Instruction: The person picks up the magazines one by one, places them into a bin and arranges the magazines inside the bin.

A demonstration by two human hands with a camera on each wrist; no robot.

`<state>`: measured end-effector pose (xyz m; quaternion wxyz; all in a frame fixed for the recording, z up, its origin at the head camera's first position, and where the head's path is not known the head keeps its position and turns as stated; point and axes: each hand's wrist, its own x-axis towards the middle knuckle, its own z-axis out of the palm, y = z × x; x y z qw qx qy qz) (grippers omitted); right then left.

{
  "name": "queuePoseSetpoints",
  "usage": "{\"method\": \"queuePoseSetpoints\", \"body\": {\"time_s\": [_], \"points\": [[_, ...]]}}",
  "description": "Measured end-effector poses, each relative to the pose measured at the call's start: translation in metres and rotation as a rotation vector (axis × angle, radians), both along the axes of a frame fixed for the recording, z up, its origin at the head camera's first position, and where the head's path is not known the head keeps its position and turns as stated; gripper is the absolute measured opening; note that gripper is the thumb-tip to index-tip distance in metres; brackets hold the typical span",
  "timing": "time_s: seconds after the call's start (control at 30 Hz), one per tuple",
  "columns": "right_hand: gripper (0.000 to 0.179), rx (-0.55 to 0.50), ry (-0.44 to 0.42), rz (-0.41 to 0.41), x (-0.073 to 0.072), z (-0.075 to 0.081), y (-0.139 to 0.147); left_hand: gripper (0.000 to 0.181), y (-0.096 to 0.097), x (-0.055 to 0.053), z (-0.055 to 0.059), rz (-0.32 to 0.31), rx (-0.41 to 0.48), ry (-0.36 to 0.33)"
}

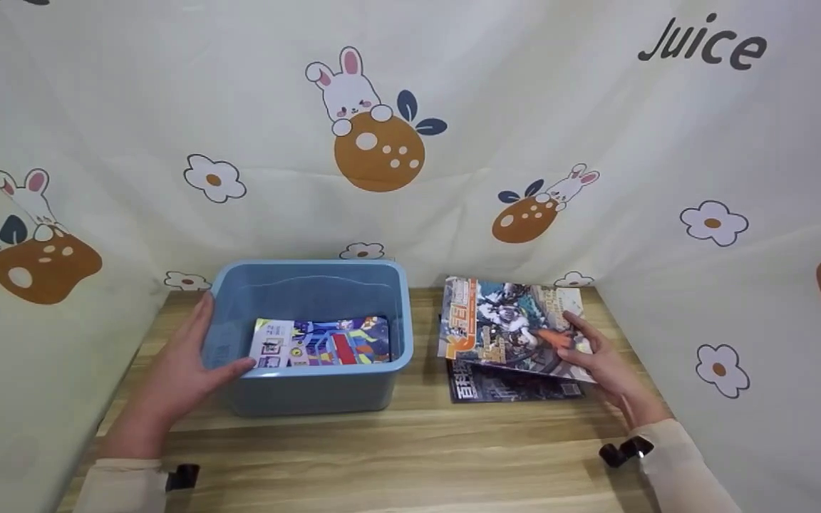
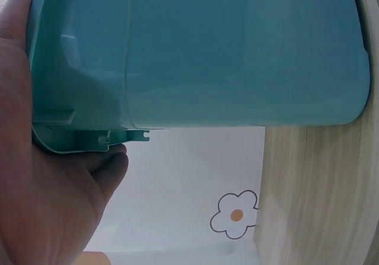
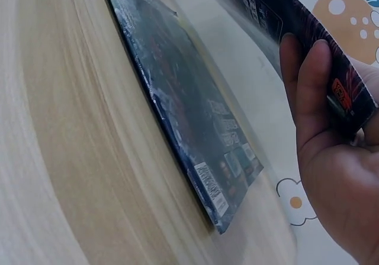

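My left hand (image 1: 175, 377) grips the left front corner of a light blue plastic bin (image 1: 311, 394), with the thumb over the front rim. In the left wrist view, the hand (image 2: 53, 200) wraps the rim of the bin (image 2: 207, 52). Inside lies a colourful magazine (image 1: 343, 347). To the right, my right hand (image 1: 613, 367) holds a magazine (image 1: 499, 320) with an illustrated cover by its right edge, thumb on top. Its fingers bend under the dark back cover (image 3: 260, 7), raised above a second, dark magazine (image 3: 183, 99) lying flat on the table.
The bin and the magazines are on a wood-grain table (image 1: 410, 463). A pale cloth (image 1: 275, 128) with rabbits, oranges and flowers hangs behind and along both sides. Small black devices (image 1: 624, 450) are strapped at both wrists.
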<state>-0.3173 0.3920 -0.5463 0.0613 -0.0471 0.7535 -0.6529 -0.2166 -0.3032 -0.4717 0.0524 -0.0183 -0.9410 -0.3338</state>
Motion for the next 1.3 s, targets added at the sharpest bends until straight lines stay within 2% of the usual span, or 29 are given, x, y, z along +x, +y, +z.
{"method": "queuePoseSetpoints", "body": {"time_s": [0.17,0.37,0.6,0.83,1.1,1.3], "points": [[0.087,-0.04,-0.001,0.008,-0.001,0.003,-0.001,0.134,0.0,0.0,0.0,0.005,-0.011,-0.007],[0.086,-0.011,0.011,0.02,-0.002,0.008,-0.001,0.135,0.0,-0.001,0.0,0.006,-0.008,-0.013],[0.086,-0.029,0.011,0.038,-0.001,0.016,0.0,0.136,0.001,0.0,-0.001,0.014,-0.007,-0.011],[0.086,-0.018,-0.001,0.032,0.0,0.022,0.0,0.134,-0.001,0.0,-0.001,-0.008,0.011,0.009],[0.084,-0.106,0.004,0.053,-0.002,0.031,-0.004,0.135,-0.001,-0.001,-0.002,-0.003,0.001,0.003],[0.083,-0.077,0.022,0.044,-0.003,0.037,-0.006,0.136,-0.001,-0.001,-0.001,-0.001,0.006,-0.001]]}}
